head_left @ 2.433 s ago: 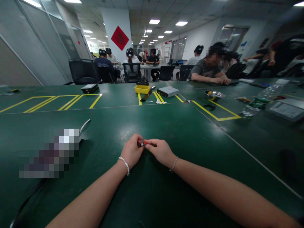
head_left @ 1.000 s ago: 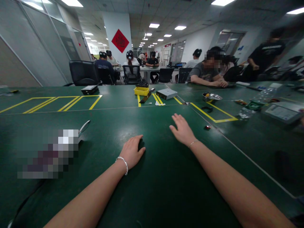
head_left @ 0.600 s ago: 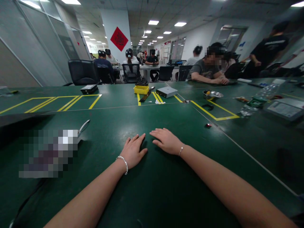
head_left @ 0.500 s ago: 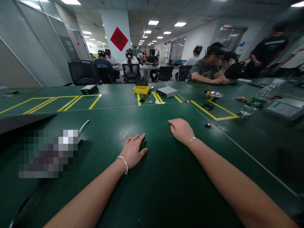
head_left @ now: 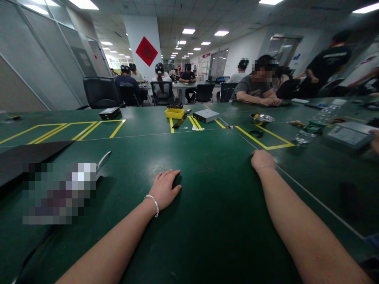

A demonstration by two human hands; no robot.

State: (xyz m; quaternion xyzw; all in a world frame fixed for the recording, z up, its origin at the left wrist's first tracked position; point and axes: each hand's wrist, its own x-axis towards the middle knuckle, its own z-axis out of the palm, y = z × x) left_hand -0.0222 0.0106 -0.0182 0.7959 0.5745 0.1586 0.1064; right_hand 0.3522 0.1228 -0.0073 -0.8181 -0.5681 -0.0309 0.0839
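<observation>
My left hand [head_left: 166, 189] rests palm down on the green table [head_left: 207, 213], its fingers spread and holding nothing. A silver bracelet [head_left: 154, 203] circles that wrist. Further out to the right, my right hand [head_left: 263, 159] is down at the tabletop beside a pale seam, with its fingers curled in. Whatever lies under or within those fingers is hidden; the small red object that lay at this spot is out of sight. Just beyond this hand are a yellow tape outline [head_left: 280, 146] and a black curved piece [head_left: 256, 133].
A blurred-out object [head_left: 63, 193] with a cable lies left, near a black panel [head_left: 26, 157]. Further back are a yellow bin [head_left: 174, 114], a grey metal box [head_left: 205, 115], a metal bowl [head_left: 262, 118], a plastic bottle [head_left: 315, 127] and a black box [head_left: 110, 113]. People sit beyond.
My right hand has moved right, to where the small red object lay, and now covers that spot. My left hand stays in place. Another person's hand appears at the right edge.
</observation>
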